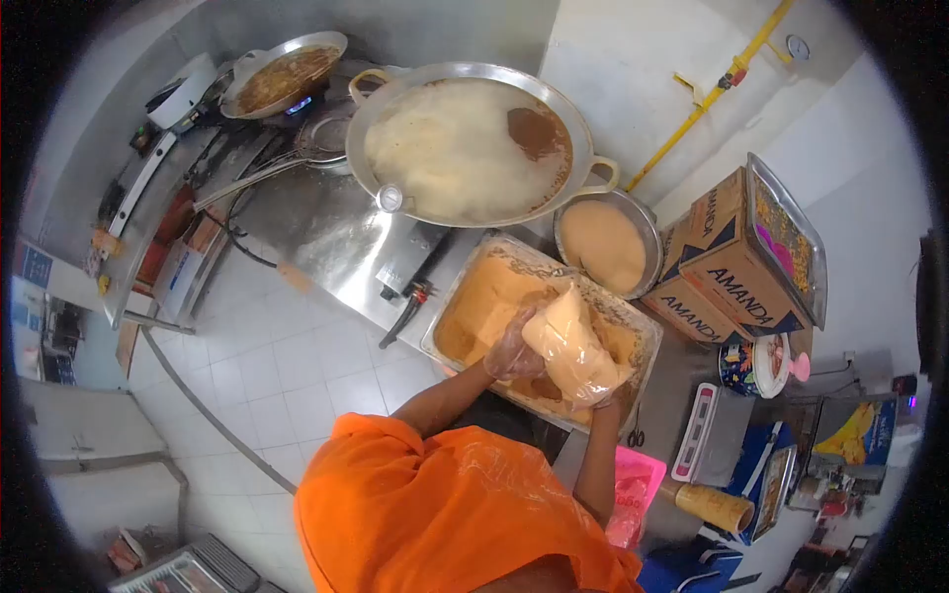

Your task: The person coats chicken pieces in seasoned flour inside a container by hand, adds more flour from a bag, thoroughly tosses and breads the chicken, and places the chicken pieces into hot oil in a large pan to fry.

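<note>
A clear plastic bag (571,341) filled with something pale orange is held tilted between my hands. My left hand (512,354), smeared and apparently in a thin clear glove, is closed on its left side. My right hand (605,400) holds its lower right end; most of those fingers are hidden behind it. Below the bag is a rectangular metal tray (647,368) with orange-tan powder or mix in it. Just behind the tray stands a round metal bowl (603,242) of similar orange stuff.
A large wok (470,148) of bubbling, foaming liquid stands behind the tray, with a dial thermometer (390,198) on its rim. A smaller pan (287,79) sits over a lit burner. Cardboard boxes (732,267), scissors (636,436) and a pink bag (633,484) are on the right.
</note>
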`<control>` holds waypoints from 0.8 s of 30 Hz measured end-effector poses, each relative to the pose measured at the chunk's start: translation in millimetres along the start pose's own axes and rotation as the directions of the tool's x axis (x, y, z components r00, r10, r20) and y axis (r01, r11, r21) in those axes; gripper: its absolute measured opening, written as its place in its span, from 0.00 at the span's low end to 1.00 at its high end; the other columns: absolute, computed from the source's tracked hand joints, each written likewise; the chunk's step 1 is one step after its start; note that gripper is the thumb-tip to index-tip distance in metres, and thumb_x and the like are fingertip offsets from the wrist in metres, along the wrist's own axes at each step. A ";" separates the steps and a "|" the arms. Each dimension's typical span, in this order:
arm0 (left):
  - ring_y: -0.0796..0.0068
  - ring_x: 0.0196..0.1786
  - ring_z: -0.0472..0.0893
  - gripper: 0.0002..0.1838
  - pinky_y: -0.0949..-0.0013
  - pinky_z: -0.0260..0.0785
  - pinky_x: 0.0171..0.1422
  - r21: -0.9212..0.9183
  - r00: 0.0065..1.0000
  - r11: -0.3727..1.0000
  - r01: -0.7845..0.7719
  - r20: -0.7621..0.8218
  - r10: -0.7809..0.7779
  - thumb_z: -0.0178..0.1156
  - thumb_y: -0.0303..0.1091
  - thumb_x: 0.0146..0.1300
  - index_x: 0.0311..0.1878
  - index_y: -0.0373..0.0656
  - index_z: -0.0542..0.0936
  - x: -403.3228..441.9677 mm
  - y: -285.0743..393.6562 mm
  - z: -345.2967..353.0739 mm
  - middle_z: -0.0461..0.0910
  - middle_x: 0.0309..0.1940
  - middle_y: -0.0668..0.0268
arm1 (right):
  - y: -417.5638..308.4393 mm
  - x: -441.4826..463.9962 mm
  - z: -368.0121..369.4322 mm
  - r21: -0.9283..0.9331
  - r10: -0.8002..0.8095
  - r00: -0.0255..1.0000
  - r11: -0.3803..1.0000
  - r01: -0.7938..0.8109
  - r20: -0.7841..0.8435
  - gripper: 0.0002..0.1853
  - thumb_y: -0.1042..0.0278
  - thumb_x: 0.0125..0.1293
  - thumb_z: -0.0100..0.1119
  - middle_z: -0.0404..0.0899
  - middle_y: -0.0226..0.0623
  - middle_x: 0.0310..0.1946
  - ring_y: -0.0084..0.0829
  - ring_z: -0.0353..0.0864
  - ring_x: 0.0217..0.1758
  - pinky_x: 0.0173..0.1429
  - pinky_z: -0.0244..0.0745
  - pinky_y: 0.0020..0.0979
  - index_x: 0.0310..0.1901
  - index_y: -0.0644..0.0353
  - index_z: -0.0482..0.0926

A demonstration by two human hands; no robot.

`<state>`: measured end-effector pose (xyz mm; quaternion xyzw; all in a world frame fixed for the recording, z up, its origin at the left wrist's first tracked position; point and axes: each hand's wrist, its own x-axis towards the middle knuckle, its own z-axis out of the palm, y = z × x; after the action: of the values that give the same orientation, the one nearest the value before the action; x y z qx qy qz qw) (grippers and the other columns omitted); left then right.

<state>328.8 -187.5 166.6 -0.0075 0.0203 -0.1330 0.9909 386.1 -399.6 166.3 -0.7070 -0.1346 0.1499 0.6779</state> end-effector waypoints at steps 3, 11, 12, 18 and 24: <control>0.59 0.62 0.68 0.36 0.54 0.57 0.68 0.021 1.000 1.000 0.009 0.024 -0.010 0.38 0.62 0.65 0.66 0.43 0.61 4.0 -5.0 1.1 0.67 0.61 0.58 | 6.6 -2.4 -5.2 0.001 0.015 0.998 1.000 -0.014 -0.068 0.32 0.56 0.58 0.60 0.68 0.46 0.58 0.41 0.70 0.58 0.63 0.62 0.38 0.61 0.67 0.64; 0.60 0.61 0.70 0.33 0.53 0.63 0.63 0.244 0.995 0.966 -0.088 -0.019 0.095 0.38 0.60 0.65 0.64 0.44 0.63 15.1 -18.0 -12.4 0.67 0.60 0.58 | 26.2 -7.2 -8.4 0.009 0.049 0.965 0.999 -0.049 -0.256 0.32 0.55 0.59 0.59 0.68 0.46 0.58 0.40 0.70 0.58 0.63 0.62 0.38 0.61 0.66 0.64; 0.61 0.59 0.71 0.31 0.53 0.65 0.62 0.371 0.989 0.919 -0.134 -0.009 0.148 0.39 0.58 0.65 0.62 0.44 0.64 21.6 -11.4 -14.3 0.69 0.59 0.58 | 27.5 -7.3 -9.3 0.006 0.048 0.960 0.999 -0.048 -0.276 0.32 0.55 0.59 0.59 0.68 0.46 0.58 0.40 0.70 0.58 0.63 0.62 0.38 0.61 0.66 0.64; 0.66 0.50 0.76 0.19 0.62 0.69 0.57 0.462 0.851 0.884 -0.065 -0.437 0.291 0.51 0.41 0.61 0.55 0.50 0.72 35.0 10.2 -36.7 0.76 0.46 0.62 | 22.4 2.1 -16.9 -0.010 0.063 0.958 0.998 -0.068 -0.281 0.32 0.54 0.60 0.58 0.68 0.45 0.58 0.40 0.69 0.59 0.63 0.63 0.38 0.61 0.65 0.64; 0.67 0.46 0.77 0.22 0.67 0.71 0.53 0.898 0.946 0.440 -0.020 -0.125 0.299 0.60 0.33 0.55 0.55 0.44 0.71 30.4 11.0 -55.4 0.75 0.47 0.61 | 19.7 29.4 -32.5 -0.126 0.120 0.989 0.983 -0.131 -0.089 0.32 0.54 0.60 0.57 0.68 0.45 0.58 0.40 0.69 0.59 0.63 0.63 0.38 0.61 0.65 0.64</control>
<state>358.7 -185.4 109.9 0.5290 0.0813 -0.0284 0.8442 425.7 -418.8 147.0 -0.7627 -0.0718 0.1545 0.6239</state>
